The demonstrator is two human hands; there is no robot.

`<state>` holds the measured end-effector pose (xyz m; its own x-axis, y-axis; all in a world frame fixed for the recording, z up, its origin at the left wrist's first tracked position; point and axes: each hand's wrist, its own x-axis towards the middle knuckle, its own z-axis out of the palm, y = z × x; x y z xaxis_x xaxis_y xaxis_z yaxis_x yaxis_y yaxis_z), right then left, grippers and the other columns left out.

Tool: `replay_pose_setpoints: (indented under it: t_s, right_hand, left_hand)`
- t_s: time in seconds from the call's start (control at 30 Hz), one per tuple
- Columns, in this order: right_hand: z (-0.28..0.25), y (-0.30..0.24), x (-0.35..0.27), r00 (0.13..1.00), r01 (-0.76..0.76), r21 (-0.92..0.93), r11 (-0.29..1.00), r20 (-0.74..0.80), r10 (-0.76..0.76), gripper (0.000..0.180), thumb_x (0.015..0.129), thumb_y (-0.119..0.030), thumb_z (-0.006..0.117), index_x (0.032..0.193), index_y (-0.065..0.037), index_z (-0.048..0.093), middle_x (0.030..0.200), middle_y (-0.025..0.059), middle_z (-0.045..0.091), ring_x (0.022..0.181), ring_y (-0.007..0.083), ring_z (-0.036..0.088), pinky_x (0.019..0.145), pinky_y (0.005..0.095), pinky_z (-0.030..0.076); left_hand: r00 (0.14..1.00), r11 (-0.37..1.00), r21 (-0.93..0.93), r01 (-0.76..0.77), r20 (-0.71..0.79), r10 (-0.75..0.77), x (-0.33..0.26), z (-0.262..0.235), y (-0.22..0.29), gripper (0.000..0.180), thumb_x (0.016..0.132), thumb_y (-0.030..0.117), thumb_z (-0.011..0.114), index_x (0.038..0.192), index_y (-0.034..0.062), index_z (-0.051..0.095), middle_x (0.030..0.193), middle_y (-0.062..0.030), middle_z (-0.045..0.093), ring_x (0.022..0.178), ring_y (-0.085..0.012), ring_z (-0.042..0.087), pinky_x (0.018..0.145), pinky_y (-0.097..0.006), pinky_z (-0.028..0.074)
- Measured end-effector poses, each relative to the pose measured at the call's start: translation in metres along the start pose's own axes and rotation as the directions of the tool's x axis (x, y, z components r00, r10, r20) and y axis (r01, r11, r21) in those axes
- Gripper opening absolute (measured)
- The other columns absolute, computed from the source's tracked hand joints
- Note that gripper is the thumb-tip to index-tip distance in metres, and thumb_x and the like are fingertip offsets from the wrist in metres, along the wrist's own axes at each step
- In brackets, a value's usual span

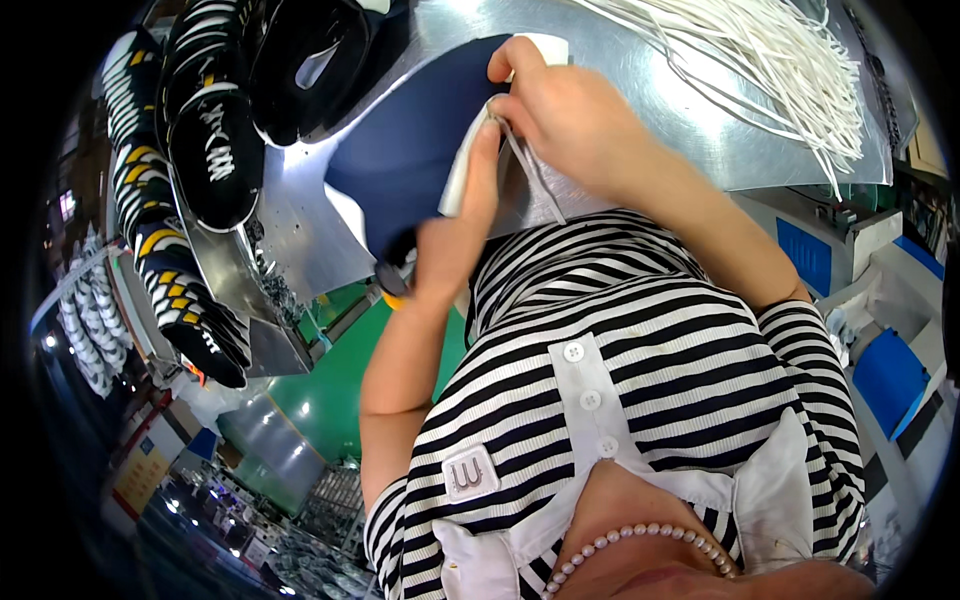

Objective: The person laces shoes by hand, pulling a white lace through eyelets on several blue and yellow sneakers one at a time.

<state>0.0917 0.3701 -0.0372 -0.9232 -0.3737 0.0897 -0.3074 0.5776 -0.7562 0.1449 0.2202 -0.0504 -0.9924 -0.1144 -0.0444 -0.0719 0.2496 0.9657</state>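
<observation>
From where I stand, the person's left hand (450,235) is clamped on a narrow pale strip (465,165), thumb along its upper end, just above the lap and over a dark blue panel (415,140) on the metal table (305,240). The right hand (580,120) is curled at the strip's top, nearly touching the left thumb; a white lace (540,180) runs from there down toward the striped shirt (640,370), but I can't tell whether those fingers are pinched on it. Motion blurs the left hand, and the black-and-yellow piece (398,265) beside it is hard to make out. On the person's left, a metal tray (285,345) holds dark scraps (270,280) near its edge; next to it stand rows of black sneakers, the outer row (150,190) striped white and yellow. One laced black sneaker (215,160) faces me, and another black shoe (310,75) shows something pale inside its mouth, both partly cut off or overlapped. Across the table spreads a bundle of white laces (775,75). At far right sits a blue bin (890,385), its contents out of sight.
</observation>
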Motion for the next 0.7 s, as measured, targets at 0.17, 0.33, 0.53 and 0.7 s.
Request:
replay_pose_setpoints:
  t_s: [0.17,0.33,0.53,0.7]
  right_hand:
    - [-0.057,0.004,-0.013,0.999,-0.032,0.085,0.996,-0.009,0.033,0.042,0.088,-0.016,0.070,0.125,-0.004,0.055,0.087,0.0047,0.069,0.063,0.0125,0.059,0.059,0.0310,0.047]
    - [-0.036,0.036,0.013,0.958,-0.284,0.551,0.785,0.125,0.259,0.055,0.075,-0.018,0.083,0.122,-0.002,0.061,0.109,0.0063,0.068,0.102,0.0132,0.061,0.092,0.0250,0.045]
    - [-0.022,0.052,0.048,0.916,-0.289,0.710,0.642,0.011,0.401,0.044,0.080,-0.020,0.079,0.118,-0.006,0.060,0.099,0.0019,0.064,0.082,0.0067,0.058,0.067,0.0195,0.043]
    - [-0.021,0.046,0.028,0.933,-0.125,0.686,0.717,-0.165,0.321,0.031,0.085,-0.024,0.075,0.110,-0.008,0.065,0.096,-0.0013,0.064,0.077,0.0029,0.053,0.061,0.0171,0.038]
  left_hand:
    - [0.977,0.928,-0.304,0.215,0.069,-0.204,0.019,-0.041,0.005,0.034,0.094,0.025,0.063,0.109,-0.0058,0.068,0.103,-0.0135,0.072,0.093,-0.0189,0.067,0.085,-0.031,0.052]
    - [0.969,0.950,-0.197,0.240,0.102,-0.224,0.035,-0.030,0.021,0.040,0.093,0.032,0.066,0.106,-0.0063,0.067,0.094,-0.0131,0.073,0.082,-0.0201,0.070,0.078,-0.030,0.055]
    - [0.921,0.997,0.044,0.062,0.381,-0.074,0.051,-0.054,0.017,0.057,0.085,0.039,0.075,0.118,-0.0041,0.060,0.101,-0.0154,0.072,0.089,-0.0215,0.069,0.081,-0.031,0.052]
    - [0.926,0.713,0.592,-0.375,0.279,0.256,0.034,-0.052,0.018,0.018,0.086,0.015,0.070,0.099,0.0047,0.064,0.070,-0.0124,0.065,0.060,-0.0307,0.063,0.055,-0.038,0.047]
